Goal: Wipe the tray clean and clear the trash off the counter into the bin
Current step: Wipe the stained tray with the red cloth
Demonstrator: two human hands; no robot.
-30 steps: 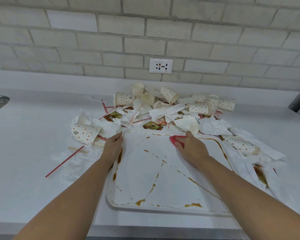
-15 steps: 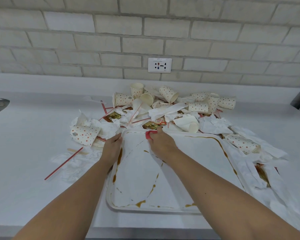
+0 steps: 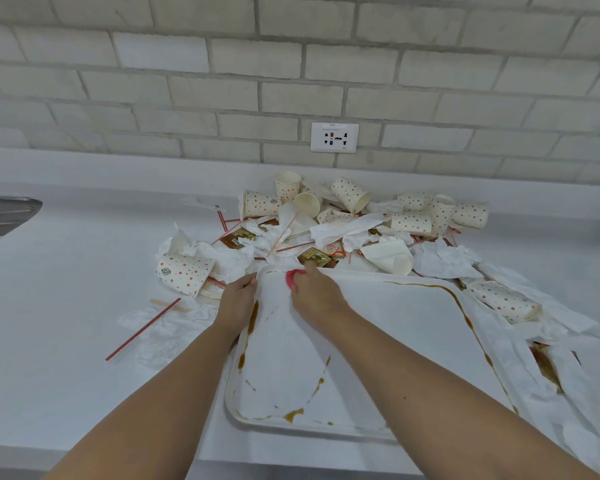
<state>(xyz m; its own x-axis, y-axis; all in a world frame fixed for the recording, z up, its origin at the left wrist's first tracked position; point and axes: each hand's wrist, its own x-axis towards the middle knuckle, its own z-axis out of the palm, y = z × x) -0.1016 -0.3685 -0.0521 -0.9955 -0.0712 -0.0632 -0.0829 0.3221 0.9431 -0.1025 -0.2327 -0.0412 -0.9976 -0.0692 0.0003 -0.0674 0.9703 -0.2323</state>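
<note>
A white tray [image 3: 406,327] streaked with brown sauce lies on the white counter in front of me. My left hand [image 3: 238,301] grips the tray's far left rim. My right hand [image 3: 317,294] holds a red cloth [image 3: 290,277] and presses it on the tray's far left corner, close to my left hand. Only a small piece of the cloth shows beyond my fingers. Behind and beside the tray lies a heap of trash [image 3: 340,223]: dotted paper cups, crumpled napkins, sauce packets and red straws. No bin is in view.
A dotted cup [image 3: 184,273] and a red straw [image 3: 142,330] lie left of the tray. Crumpled napkins and a cup [image 3: 504,301] lie along the tray's right side. A sink edge [image 3: 4,211] shows at far left. A brick wall with a socket [image 3: 334,137] stands behind.
My right hand has slid the red cloth leftward along the tray's far edge, from the middle to the far left corner. My left hand has kept its hold on the rim.
</note>
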